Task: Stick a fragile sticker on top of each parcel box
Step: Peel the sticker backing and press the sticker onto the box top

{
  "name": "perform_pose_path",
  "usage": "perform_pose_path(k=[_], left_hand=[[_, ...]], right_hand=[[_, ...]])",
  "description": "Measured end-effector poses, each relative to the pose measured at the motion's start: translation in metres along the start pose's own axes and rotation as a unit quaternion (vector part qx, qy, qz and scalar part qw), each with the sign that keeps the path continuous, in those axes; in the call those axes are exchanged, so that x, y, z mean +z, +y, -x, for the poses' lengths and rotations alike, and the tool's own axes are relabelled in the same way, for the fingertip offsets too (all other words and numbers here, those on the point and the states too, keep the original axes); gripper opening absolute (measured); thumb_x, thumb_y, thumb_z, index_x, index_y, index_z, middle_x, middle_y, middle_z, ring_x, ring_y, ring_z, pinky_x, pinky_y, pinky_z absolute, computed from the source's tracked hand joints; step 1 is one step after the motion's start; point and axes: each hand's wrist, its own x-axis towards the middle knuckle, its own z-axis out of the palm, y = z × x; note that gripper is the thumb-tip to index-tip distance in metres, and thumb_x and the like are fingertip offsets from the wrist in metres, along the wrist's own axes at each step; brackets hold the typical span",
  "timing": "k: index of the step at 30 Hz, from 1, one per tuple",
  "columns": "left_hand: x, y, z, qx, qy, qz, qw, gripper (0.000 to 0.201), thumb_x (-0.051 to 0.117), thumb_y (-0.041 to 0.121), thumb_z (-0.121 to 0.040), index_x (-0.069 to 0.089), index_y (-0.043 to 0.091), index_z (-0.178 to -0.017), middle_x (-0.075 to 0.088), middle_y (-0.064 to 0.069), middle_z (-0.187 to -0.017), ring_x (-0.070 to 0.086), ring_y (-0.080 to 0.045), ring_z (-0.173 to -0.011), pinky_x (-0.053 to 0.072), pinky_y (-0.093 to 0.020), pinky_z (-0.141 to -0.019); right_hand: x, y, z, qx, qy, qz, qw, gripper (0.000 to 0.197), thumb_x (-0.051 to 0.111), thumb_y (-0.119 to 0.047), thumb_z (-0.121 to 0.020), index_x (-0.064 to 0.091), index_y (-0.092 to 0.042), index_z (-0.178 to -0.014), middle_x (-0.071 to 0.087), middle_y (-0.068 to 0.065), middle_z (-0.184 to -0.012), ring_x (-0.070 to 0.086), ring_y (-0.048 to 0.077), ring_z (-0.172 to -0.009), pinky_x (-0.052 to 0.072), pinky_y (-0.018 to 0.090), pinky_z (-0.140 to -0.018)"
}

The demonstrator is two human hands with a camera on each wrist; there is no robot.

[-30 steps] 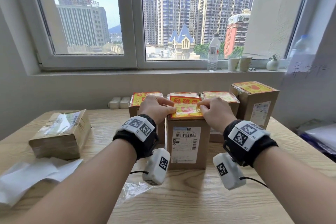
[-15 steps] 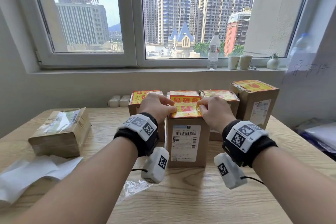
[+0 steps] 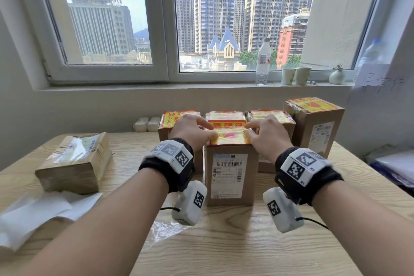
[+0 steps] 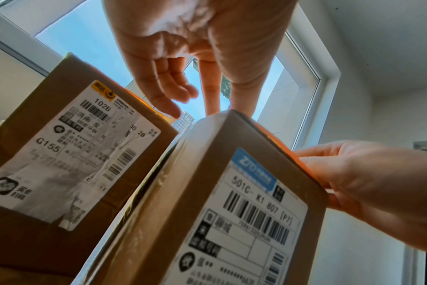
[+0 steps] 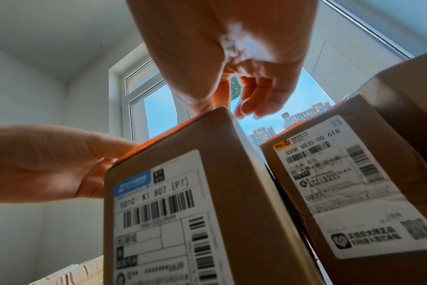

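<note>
A tall brown parcel box [image 3: 230,175] stands at the front middle of the wooden table [image 3: 246,242], with a yellow and red fragile sticker [image 3: 230,138] lying on its top. My left hand [image 3: 209,130] presses thumb and index finger on the sticker's left edge. My right hand [image 3: 248,130] presses on its right edge. In the left wrist view my left hand [image 4: 207,86] reaches over the box's [image 4: 207,192] top corner, its other fingers loosely curled. The right wrist view shows my right hand [image 5: 222,96] at the top of the box [image 5: 183,154] likewise.
Three stickered boxes [image 3: 177,119] stand in a row behind the front one, and a taller stickered box [image 3: 313,127] at the right. A flat taped parcel [image 3: 74,163] lies at the left beside white backing paper [image 3: 40,213]. Clear plastic wrap [image 3: 165,231] lies near me.
Both hands stay on the sticker on the front box. Only the view has shifted slightly.
</note>
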Motion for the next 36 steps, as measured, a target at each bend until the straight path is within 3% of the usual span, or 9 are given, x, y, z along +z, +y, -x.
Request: perform_pose_path(k=[3,7,13,17,21,27,31,34,36], left_hand=[[0.006,0.006,-0.001,0.043,-0.013,-0.037,0.998,0.024,0.070,0.042,-0.074,0.070,0.040,-0.097,0.059,-0.002,-0.117,0.055,-0.025,-0.111,0.049,-0.044,-0.095],[0.015,0.012,0.002,0.063,-0.053,-0.087,0.993,0.036,0.061,0.045,-0.082,0.066,0.034,-0.116,0.056,-0.003,-0.127,0.051,-0.022,-0.118,0.045,-0.042,-0.100],[0.006,0.008,0.002,0.019,-0.081,-0.094,0.992,0.053,0.062,0.045,-0.084,0.055,0.023,-0.132,0.054,-0.003,-0.134,0.051,-0.021,-0.120,0.043,-0.037,-0.101],[0.005,0.012,0.006,0.017,-0.106,-0.038,0.994,0.053,0.063,0.033,-0.086,0.050,0.026,-0.136,0.047,-0.003,-0.142,0.046,-0.020,-0.127,0.040,-0.033,-0.101],[0.005,0.008,0.009,0.014,-0.110,-0.046,0.993,0.056,0.062,0.038,-0.085,0.048,0.026,-0.138,0.048,-0.003,-0.141,0.048,-0.020,-0.125,0.042,-0.036,-0.102],[0.006,0.002,0.005,-0.018,-0.129,0.029,0.991,0.077,0.070,0.037,-0.079,0.032,0.028,-0.145,0.042,-0.003,-0.146,0.047,-0.023,-0.126,0.045,-0.043,-0.101],[0.002,-0.004,0.013,0.004,-0.203,0.077,0.976,0.107,0.079,0.051,-0.064,0.018,0.028,-0.149,0.044,0.001,-0.142,0.052,-0.019,-0.120,0.049,-0.033,-0.093],[0.001,-0.011,0.022,0.015,-0.255,0.082,0.963,0.121,0.086,0.033,-0.063,0.005,0.028,-0.152,0.035,0.001,-0.148,0.045,-0.015,-0.128,0.035,-0.026,-0.104],[0.002,-0.013,0.028,0.025,-0.262,0.085,0.961,0.120,0.086,0.017,-0.063,0.006,0.023,-0.152,0.039,0.001,-0.144,0.044,-0.013,-0.129,0.033,-0.021,-0.100]], right_hand=[[0.002,-0.006,-0.001,-0.050,0.009,-0.013,0.999,0.034,0.043,-0.028,-0.098,0.061,-0.021,-0.127,0.048,0.005,-0.128,0.043,0.023,-0.124,0.036,0.038,-0.106],[0.011,-0.014,0.001,-0.102,-0.135,0.036,0.985,0.047,0.029,-0.036,-0.103,0.034,-0.023,-0.147,0.021,-0.004,-0.159,0.012,0.015,-0.147,0.011,0.043,-0.120],[0.006,-0.007,0.001,-0.060,-0.130,0.051,0.988,0.051,0.031,-0.032,-0.101,0.029,-0.016,-0.150,0.023,0.000,-0.159,0.018,0.015,-0.146,0.013,0.033,-0.118],[0.009,-0.010,0.002,-0.071,-0.160,0.035,0.984,0.054,0.030,-0.033,-0.100,0.022,-0.022,-0.152,0.014,-0.003,-0.161,0.008,0.012,-0.148,0.008,0.039,-0.121],[0.012,-0.003,0.001,-0.046,-0.153,0.044,0.986,0.057,0.027,-0.041,-0.100,0.017,-0.021,-0.153,0.010,-0.006,-0.161,0.004,0.009,-0.148,0.010,0.043,-0.121],[0.008,0.000,0.012,0.006,-0.130,-0.027,0.991,0.064,0.031,-0.045,-0.100,0.010,-0.019,-0.154,0.004,-0.001,-0.162,0.005,0.013,-0.149,0.008,0.036,-0.121],[0.003,0.004,0.025,0.043,-0.115,-0.111,0.986,0.064,0.035,-0.043,-0.100,0.007,-0.025,-0.154,0.023,0.005,-0.158,0.026,0.024,-0.143,0.024,0.038,-0.116],[-0.003,0.004,0.033,0.067,-0.108,-0.139,0.982,0.061,0.036,-0.042,-0.100,0.011,-0.022,-0.153,0.033,0.006,-0.153,0.038,0.026,-0.136,0.031,0.036,-0.108],[-0.006,0.004,0.037,0.068,-0.106,-0.143,0.982,0.060,0.037,-0.040,-0.101,0.014,-0.019,-0.152,0.033,0.006,-0.153,0.036,0.025,-0.136,0.030,0.033,-0.106]])
